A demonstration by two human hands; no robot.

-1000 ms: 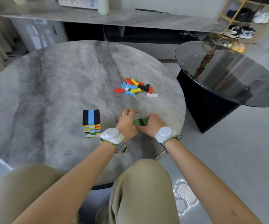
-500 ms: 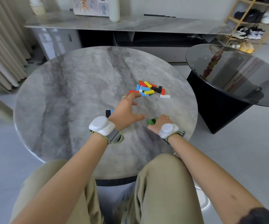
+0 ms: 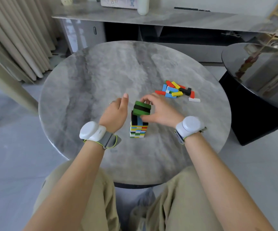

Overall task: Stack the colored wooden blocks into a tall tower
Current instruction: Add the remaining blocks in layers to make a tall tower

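- Slippage inside the held set: the right hand (image 3: 160, 112) pinches a row of three blocks (image 3: 142, 108), green, black, green, by its two ends only. Thumb is at the near end and fingers at the far end. If the squeeze eases, the black middle one would likely drop out first.
- Tilt on landing: the row hangs just over the top of the tower (image 3: 139, 125), a little below the middle of the frame, and looks slanted with its far end higher. Set down that way, one edge would strike first and could push the top layer sideways.
- Misalignment: the row lies crosswise to the black and blue layer under it, which looks correct. Any overhang to one side would lean the stack and worsen with each new layer.
- Knock from the left hand (image 3: 114, 112): it holds nothing, fingers loose and spread, just left of the tower. I cannot tell whether it touches the stack. A nudge from it could topple the column.
- Release drag: fingers pulled away sideways could carry an end block off.
- Reach for more: the loose blocks (image 3: 176, 91) lie at upper right on the table (image 3: 84, 80), so the right forearm would pass close to the tower.
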